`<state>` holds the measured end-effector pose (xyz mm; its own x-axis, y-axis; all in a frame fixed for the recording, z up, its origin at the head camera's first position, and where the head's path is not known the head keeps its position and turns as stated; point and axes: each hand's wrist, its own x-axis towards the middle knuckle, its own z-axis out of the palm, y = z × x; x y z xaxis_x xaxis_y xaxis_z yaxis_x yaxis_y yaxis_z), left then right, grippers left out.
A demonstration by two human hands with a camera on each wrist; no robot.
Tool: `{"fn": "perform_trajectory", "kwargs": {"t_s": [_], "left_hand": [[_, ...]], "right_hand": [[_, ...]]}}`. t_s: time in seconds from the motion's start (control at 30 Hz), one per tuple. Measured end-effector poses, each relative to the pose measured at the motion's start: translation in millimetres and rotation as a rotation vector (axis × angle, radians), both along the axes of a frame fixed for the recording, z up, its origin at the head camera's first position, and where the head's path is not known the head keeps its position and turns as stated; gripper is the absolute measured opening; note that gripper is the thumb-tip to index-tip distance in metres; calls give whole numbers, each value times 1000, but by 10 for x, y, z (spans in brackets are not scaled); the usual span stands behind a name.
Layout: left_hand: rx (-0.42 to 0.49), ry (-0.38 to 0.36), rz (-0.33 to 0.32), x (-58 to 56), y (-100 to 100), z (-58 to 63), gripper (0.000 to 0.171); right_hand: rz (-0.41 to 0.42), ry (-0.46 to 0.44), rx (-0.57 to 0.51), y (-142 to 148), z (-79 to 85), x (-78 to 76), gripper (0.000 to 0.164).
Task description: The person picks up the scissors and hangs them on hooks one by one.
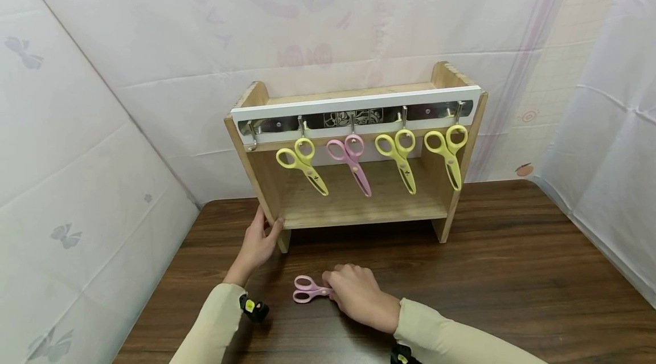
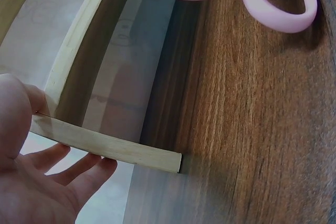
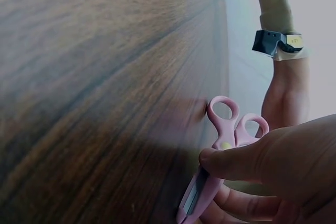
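Note:
My left hand grips the left side panel of a small wooden shelf, its thumb on one face and its fingers on the other. Low over the dark wooden table, my right hand pinches a pair of pink scissors by the blade end, thumb on top. The scissors' two ring handles point left, toward my left wrist. From hooks along the shelf's front hang another pink pair of scissors and three yellow ones, among them the yellow scissors nearest the left end.
A white hook rail runs across the shelf's top front, with a bare metal hook at its left end. White printed sheeting covers the walls behind and on both sides of the table.

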<state>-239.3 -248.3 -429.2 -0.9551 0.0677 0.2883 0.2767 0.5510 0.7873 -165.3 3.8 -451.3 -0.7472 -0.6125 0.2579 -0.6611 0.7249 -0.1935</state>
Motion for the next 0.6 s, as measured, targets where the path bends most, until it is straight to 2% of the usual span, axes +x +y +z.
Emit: {"fn": "perform_trajectory", "kwargs": {"t_s": [0.17, 0.27, 0.37, 0.6], "left_hand": [[3, -4, -6, 0, -13, -8, 58], [4, -6, -5, 5, -20, -11, 57], [9, -9, 0, 5, -24, -8, 56], [13, 12, -10, -8, -23, -7, 53]], "right_hand": [[13, 5, -7, 10, 14, -10, 27], [26, -5, -15, 18, 105, -31, 26], [37, 22, -28, 37, 275, -70, 21], [54, 182, -84, 88, 773, -171, 15]]}}
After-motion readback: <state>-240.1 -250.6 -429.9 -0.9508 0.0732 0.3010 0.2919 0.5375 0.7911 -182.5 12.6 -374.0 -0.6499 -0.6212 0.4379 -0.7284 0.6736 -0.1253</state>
